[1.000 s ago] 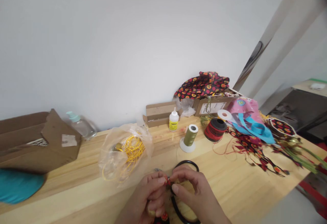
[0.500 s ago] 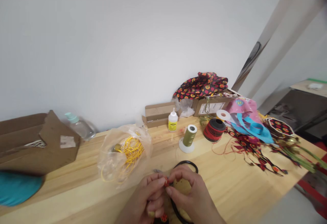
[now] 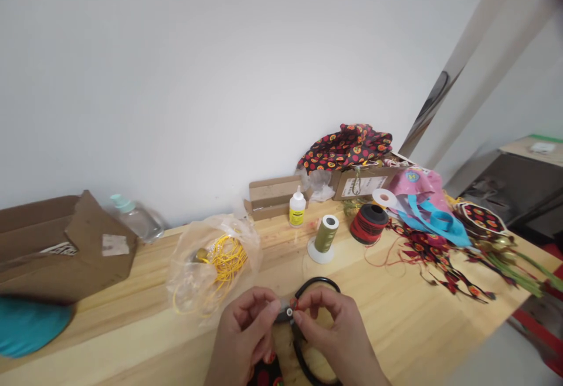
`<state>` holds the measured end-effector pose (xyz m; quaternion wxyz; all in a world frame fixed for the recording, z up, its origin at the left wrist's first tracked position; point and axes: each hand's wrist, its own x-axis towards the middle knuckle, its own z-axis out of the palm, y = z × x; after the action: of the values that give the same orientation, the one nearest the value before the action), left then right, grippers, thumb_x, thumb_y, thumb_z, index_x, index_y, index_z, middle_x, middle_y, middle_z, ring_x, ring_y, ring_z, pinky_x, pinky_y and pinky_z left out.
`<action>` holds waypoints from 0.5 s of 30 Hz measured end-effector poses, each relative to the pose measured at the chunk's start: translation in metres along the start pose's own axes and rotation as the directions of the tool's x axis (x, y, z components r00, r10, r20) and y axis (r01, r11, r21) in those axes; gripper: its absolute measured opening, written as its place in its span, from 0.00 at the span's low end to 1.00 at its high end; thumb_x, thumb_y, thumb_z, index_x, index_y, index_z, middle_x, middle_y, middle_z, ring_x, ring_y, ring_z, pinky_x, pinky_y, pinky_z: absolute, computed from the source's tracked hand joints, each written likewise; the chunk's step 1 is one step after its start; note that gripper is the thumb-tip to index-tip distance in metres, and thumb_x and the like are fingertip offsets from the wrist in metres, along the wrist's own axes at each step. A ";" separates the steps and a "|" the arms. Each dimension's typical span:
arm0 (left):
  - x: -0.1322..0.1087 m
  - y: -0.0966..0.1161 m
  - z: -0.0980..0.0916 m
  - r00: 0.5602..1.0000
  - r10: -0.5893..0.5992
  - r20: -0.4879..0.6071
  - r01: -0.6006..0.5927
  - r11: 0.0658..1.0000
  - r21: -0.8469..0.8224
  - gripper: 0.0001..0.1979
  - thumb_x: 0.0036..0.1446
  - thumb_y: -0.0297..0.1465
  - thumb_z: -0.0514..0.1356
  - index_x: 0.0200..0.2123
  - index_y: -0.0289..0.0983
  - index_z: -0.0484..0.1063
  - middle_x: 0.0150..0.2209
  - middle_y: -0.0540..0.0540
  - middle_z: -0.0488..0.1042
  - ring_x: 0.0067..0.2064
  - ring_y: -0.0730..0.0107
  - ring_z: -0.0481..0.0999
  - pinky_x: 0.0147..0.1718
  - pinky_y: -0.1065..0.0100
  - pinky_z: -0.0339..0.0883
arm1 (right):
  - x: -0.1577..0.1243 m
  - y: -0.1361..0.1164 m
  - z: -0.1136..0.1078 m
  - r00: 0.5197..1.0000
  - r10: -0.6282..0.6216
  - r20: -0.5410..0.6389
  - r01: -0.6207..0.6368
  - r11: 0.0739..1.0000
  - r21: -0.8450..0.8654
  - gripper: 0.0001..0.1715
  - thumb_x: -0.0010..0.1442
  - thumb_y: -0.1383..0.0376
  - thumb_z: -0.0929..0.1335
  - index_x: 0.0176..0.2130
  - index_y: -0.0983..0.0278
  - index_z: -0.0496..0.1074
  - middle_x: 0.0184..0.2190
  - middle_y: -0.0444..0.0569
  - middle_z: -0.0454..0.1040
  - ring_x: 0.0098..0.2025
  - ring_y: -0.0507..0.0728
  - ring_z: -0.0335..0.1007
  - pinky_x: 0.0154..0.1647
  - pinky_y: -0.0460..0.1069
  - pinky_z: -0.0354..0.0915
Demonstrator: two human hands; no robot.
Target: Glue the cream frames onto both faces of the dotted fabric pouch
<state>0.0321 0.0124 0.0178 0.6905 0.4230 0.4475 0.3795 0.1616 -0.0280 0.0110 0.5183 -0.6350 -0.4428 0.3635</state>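
Low in the head view, my left hand (image 3: 248,330) is closed, thumb and forefinger pinched together; anything between the tips is too small to make out. Its lower fingers are against a strip of dark fabric with red and orange print (image 3: 266,372). Close by on the right, my right hand (image 3: 329,324) pinches a thin bit of red thread (image 3: 295,304). Under and between both hands, a pair of scissors (image 3: 316,281) with black loop handles lies on the table, its pivot showing. My fingers partly hide its blades and handles.
Behind the hands stand a green thread spool (image 3: 326,234), a white glue bottle (image 3: 297,209) and a red cord spool (image 3: 369,224). A plastic bag with yellow cord (image 3: 229,260) lies left, beyond it a cardboard box (image 3: 103,239). Ribbons and printed trimmings (image 3: 444,263) crowd the right.
My hands have moved a little apart from the small red piece they both pinched. The scissors' pivot now shows between them, and more printed fabric is visible below my left hand.
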 end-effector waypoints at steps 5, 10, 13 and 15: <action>-0.008 -0.003 0.007 0.953 0.262 -0.153 -0.206 0.929 0.308 0.10 0.39 0.37 0.65 0.22 0.35 0.75 0.11 0.57 0.53 0.15 0.81 0.51 0.14 0.77 0.47 | 0.000 -0.003 0.000 0.997 -0.051 -0.057 0.045 0.994 -0.095 0.04 0.43 0.69 0.67 0.21 0.64 0.73 0.18 0.43 0.71 0.23 0.51 0.62 0.25 0.45 0.59; -0.008 -0.004 0.012 0.911 0.363 -0.194 -0.255 0.868 0.427 0.05 0.38 0.32 0.65 0.20 0.36 0.76 0.12 0.56 0.53 0.17 0.79 0.51 0.17 0.75 0.48 | -0.001 -0.008 -0.004 0.991 -0.128 -0.021 0.121 0.969 -0.217 0.03 0.44 0.68 0.68 0.22 0.63 0.73 0.19 0.44 0.69 0.24 0.52 0.62 0.26 0.45 0.59; -0.008 -0.003 0.012 0.916 0.360 -0.177 -0.247 0.854 0.458 0.05 0.39 0.32 0.64 0.20 0.36 0.76 0.12 0.56 0.54 0.17 0.79 0.52 0.17 0.75 0.48 | -0.001 -0.008 -0.004 0.987 -0.160 -0.014 0.152 0.958 -0.245 0.03 0.45 0.68 0.67 0.23 0.63 0.73 0.19 0.43 0.69 0.24 0.52 0.63 0.26 0.45 0.60; -0.008 -0.002 0.012 0.918 0.355 -0.178 -0.246 0.860 0.447 0.05 0.39 0.32 0.64 0.20 0.36 0.76 0.12 0.56 0.54 0.17 0.78 0.52 0.17 0.75 0.48 | -0.002 -0.008 -0.004 0.984 -0.175 -0.012 0.166 0.953 -0.254 0.03 0.45 0.68 0.67 0.23 0.63 0.73 0.19 0.43 0.69 0.24 0.52 0.63 0.26 0.45 0.60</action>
<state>0.0410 0.0015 0.0209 0.4530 0.5729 0.5305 0.4302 0.1631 -0.0305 0.0193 0.4702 -0.6612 -0.5298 0.2471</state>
